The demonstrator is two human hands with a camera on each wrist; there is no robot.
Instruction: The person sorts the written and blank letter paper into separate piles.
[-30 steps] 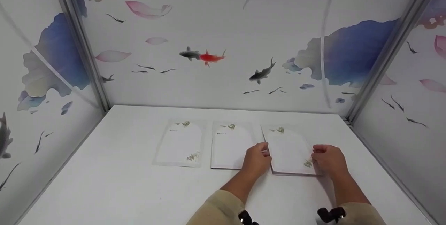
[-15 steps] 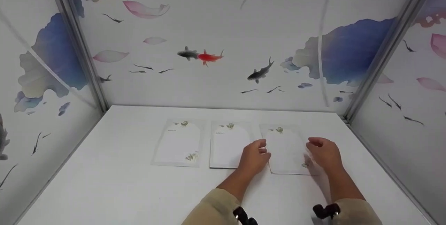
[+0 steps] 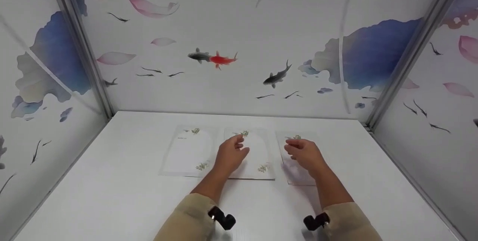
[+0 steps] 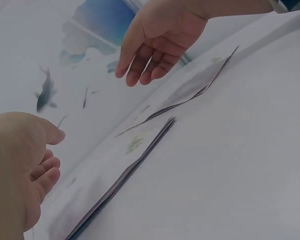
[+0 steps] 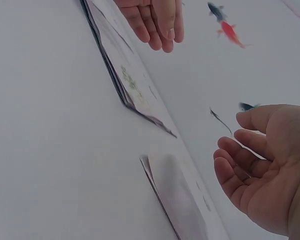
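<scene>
Three stacks of white paper with printed green plants at the corners lie in a row: a left stack (image 3: 185,155), a middle stack (image 3: 257,153) and a right stack (image 3: 293,175). My left hand (image 3: 230,155) hovers over the left part of the middle stack, fingers relaxed and holding nothing. Above the right stack hangs my right hand (image 3: 304,154), its fingers loosely bent around nothing. Both wrist views show the palms facing each other, apart from the paper. In the left wrist view, the middle stack (image 4: 135,145) has a dark, layered edge.
A white table (image 3: 112,203) carries the stacks near its back edge. A back wall (image 3: 231,91) printed with fish and petals rises behind it, with side panels (image 3: 48,151) meeting it at metal posts (image 3: 84,47).
Both hands have left the sides of the right stack and moved left. My left hand is now over the middle stack, my right over the right stack. The view shifted slightly.
</scene>
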